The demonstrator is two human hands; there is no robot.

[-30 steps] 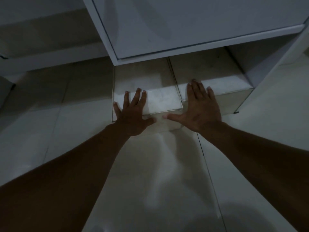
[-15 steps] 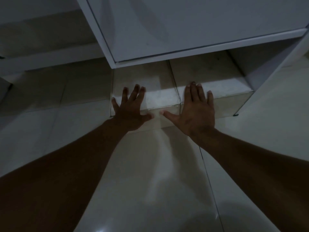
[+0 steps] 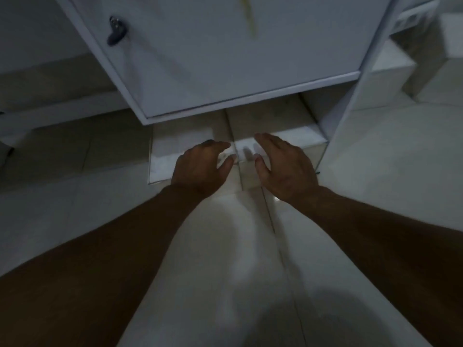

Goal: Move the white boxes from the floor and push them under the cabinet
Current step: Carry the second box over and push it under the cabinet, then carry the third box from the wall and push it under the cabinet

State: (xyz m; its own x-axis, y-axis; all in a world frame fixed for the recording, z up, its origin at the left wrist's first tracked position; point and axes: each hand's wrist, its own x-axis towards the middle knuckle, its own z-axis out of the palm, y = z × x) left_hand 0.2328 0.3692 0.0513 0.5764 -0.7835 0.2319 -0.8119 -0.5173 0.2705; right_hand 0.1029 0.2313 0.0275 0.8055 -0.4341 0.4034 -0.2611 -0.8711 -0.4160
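Your left hand (image 3: 200,169) and right hand (image 3: 285,169) are hovering, fingers loosely spread, over two white boxes (image 3: 170,156) lying half under the cabinet (image 3: 225,58).

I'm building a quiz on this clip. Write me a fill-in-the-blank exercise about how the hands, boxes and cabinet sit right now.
1. ___ white cardboard boxes lie side by side.
2. They stick out from under the white ___.
3. The left hand and right hand are both ___, gripping nothing.

Missing: two; cabinet; open

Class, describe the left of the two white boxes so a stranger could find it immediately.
Start at the white cabinet with the dark handle. Two white boxes sit side by side beneath its bottom edge. The left box lies under the left hand, sticking out past the cabinet's left corner.
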